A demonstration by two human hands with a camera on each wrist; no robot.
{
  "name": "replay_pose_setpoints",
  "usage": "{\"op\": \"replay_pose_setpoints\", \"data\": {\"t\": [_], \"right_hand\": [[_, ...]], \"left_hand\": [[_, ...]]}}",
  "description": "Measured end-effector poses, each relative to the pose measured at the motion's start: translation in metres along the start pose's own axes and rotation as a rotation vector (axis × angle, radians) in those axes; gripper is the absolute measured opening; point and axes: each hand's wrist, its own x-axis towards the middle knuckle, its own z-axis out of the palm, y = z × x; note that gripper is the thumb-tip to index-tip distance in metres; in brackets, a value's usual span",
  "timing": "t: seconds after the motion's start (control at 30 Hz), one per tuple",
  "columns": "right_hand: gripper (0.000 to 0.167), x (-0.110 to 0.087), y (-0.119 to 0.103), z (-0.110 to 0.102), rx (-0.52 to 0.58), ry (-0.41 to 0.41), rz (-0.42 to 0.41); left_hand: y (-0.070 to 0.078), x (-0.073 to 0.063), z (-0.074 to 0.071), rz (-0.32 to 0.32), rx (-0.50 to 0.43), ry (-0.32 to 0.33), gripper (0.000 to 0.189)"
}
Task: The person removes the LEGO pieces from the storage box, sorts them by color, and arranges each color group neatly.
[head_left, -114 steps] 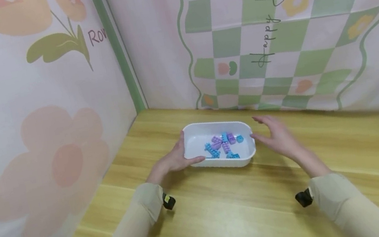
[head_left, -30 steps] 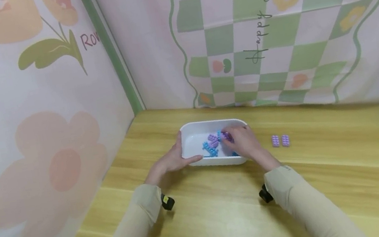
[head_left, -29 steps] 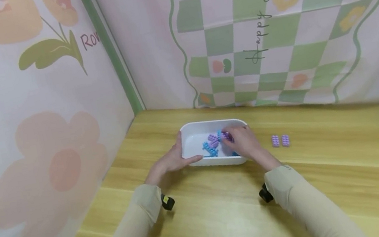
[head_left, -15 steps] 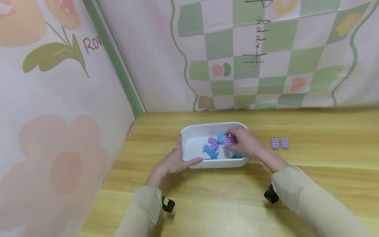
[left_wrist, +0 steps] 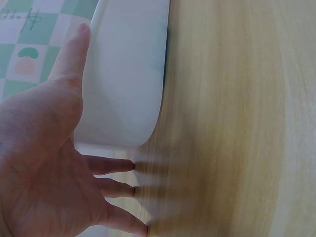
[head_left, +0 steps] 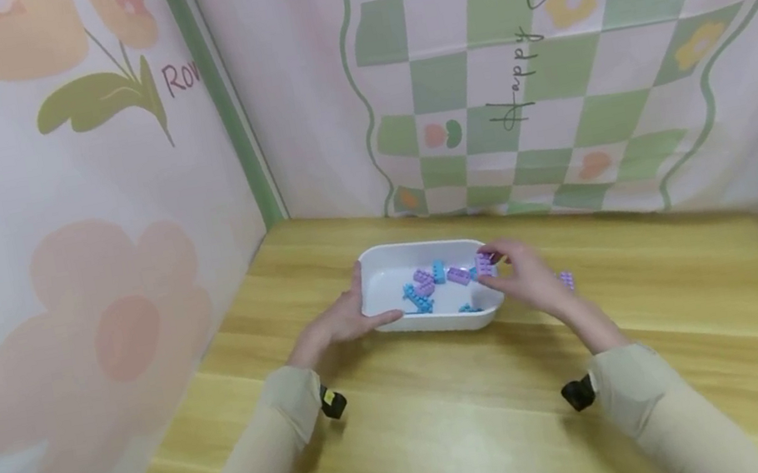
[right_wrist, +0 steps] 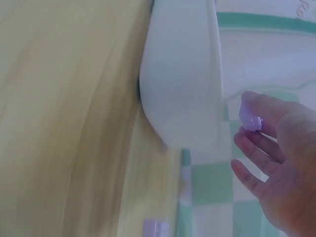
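A white plastic tray (head_left: 384,282) sits on the wooden table with several purple and blue toy building blocks inside. Straight fingers and thumb of my left hand (head_left: 341,321) straddle its left end, the thumb lying along the front rim. In the left wrist view, the left hand (left_wrist: 44,163) has its fingers spread against the tray's end. My right hand (head_left: 529,278) pinches a purple building block (head_left: 484,264) over the tray's right end. The right wrist view has that purple block (right_wrist: 251,118) between thumb and index finger, raised above the rim.
A purple block (head_left: 567,279) on the table to the right is partly hidden behind the right hand. Lying in the tray are a purple block (head_left: 458,276) and a blue block (head_left: 438,271). A printed curtain (head_left: 511,78) hangs behind the table.
Earlier the right hand emptily approached the tray; two purple blocks then appeared on the table. Over the last second it has taken hold of another purple block and moved right. The left hand stayed put.
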Motion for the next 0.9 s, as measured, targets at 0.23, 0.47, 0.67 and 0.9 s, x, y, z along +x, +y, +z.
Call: {"op": "replay_pose_setpoints", "data": {"t": [0.23, 0.47, 0.67, 0.9], "right_hand": [[0.049, -0.026, 0.022, -0.030, 0.011, 0.077, 0.037], [0.048, -0.055, 0.050, -0.056, -0.043, 0.078, 0.090], [0.047, -0.073, 0.078, -0.072, -0.119, 0.013, 0.154], [0.048, -0.088, 0.105, -0.078, -0.160, -0.028, 0.235]], "left_hand": [[0.002, 0.000, -0.001, 0.012, 0.004, -0.007, 0.130], [0.005, 0.000, -0.003, 0.011, 0.009, -0.010, 0.130], [0.001, -0.001, -0.002, 0.000, 0.021, -0.005, 0.131], [0.000, -0.002, -0.001, 0.004, 0.016, -0.001, 0.131]]}}
